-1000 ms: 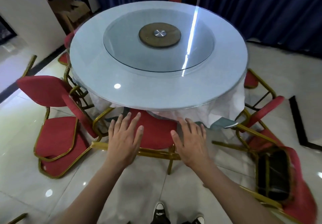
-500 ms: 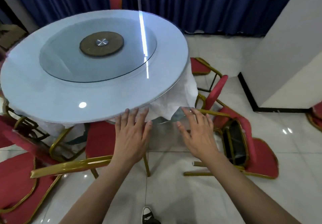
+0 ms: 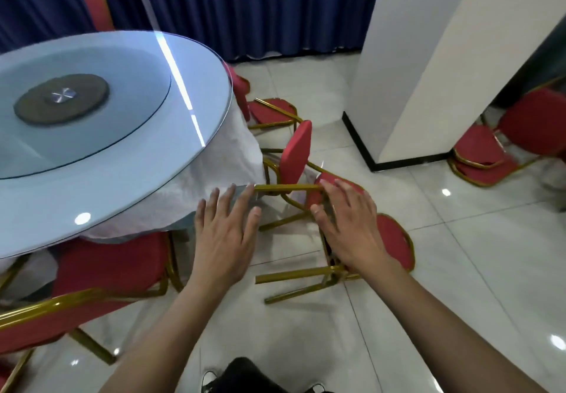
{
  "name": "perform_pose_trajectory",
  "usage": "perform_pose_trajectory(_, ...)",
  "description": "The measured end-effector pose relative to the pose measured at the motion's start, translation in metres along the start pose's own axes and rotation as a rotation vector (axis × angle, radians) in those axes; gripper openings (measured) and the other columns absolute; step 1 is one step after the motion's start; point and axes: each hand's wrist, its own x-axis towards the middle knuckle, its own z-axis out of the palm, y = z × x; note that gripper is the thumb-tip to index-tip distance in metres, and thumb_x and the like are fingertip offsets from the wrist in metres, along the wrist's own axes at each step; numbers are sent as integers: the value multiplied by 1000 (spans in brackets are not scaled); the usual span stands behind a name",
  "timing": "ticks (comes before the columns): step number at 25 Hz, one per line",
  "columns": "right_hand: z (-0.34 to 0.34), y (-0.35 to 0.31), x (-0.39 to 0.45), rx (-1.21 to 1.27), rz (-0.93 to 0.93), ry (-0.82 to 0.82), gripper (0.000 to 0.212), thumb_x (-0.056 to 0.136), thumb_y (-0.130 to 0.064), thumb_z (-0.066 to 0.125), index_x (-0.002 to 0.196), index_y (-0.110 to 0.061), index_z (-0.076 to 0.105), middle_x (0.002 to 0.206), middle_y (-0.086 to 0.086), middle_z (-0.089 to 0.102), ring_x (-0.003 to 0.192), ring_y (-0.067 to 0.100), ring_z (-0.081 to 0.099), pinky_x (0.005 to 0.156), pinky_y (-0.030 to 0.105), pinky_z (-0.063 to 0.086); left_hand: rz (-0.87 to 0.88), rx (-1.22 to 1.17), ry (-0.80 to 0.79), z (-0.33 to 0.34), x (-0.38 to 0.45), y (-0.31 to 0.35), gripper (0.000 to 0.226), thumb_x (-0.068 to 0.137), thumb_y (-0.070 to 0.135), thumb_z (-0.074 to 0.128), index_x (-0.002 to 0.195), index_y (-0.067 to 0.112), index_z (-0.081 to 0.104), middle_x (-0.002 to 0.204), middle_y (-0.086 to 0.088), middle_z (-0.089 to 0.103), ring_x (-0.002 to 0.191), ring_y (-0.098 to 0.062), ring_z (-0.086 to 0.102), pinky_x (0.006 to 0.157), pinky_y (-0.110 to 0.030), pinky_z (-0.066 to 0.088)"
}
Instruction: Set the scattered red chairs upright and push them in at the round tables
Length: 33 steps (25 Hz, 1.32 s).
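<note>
A red chair with a gold frame lies tipped over on the floor right of the round glass-topped table, its legs pointing toward me. Behind it another red chair leans tilted by the tablecloth. My left hand and my right hand hover side by side with fingers spread, above the fallen chair's legs, holding nothing. An upright red chair sits pushed under the table's near edge at the lower left.
A white pillar with a black base stands to the right, and stacked red chairs lie beyond it. Another red chair lies by the table's far right side. Blue curtains hang at the back. Glossy tiled floor surrounds me.
The view has swung to the right, away from the pushed-in chair and toward the fallen chair. Both hands have left the pushed-in chair's back and now hover over the fallen chair.
</note>
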Motion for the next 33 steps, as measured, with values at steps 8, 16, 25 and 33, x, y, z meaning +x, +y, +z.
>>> perform_pose_trajectory(8, -57, 126, 4, 4, 102, 51, 69, 98, -70, 14, 155, -34, 27, 160, -1, 29, 149, 19, 25, 126, 48, 7, 112, 1, -61, 72, 39, 123, 73, 95, 68, -7, 157, 40, 18, 165, 1, 21, 155, -20, 5, 125, -47, 2)
perform_pose_trajectory(16, -91, 250, 57, -8, 162, 81, 70, 98, -71, 17, 155, -33, 32, 158, 1, 33, 147, 22, 30, 126, 48, 8, 142, -43, -80, 147, 123, 213, 70, 96, 64, -3, 158, 40, 19, 166, 1, 20, 155, -20, 3, 125, -45, 0)
perform_pose_trajectory(25, -125, 341, 156, -36, 116, 13, 66, 99, -68, 18, 154, -34, 33, 157, 1, 35, 145, 20, 30, 125, 46, 9, 33, -70, -18, 205, 222, 287, 59, 103, 55, 11, 158, 37, 21, 165, -2, 24, 155, -22, 6, 125, -48, 5)
perform_pose_trajectory(33, -130, 411, 236, -26, -35, -36, 64, 100, -65, 23, 153, -32, 36, 154, 2, 38, 144, 21, 33, 124, 49, 14, -111, -67, 54, 246, 274, 337, 59, 102, 55, 13, 157, 37, 24, 164, -2, 27, 155, -22, 9, 125, -48, 6)
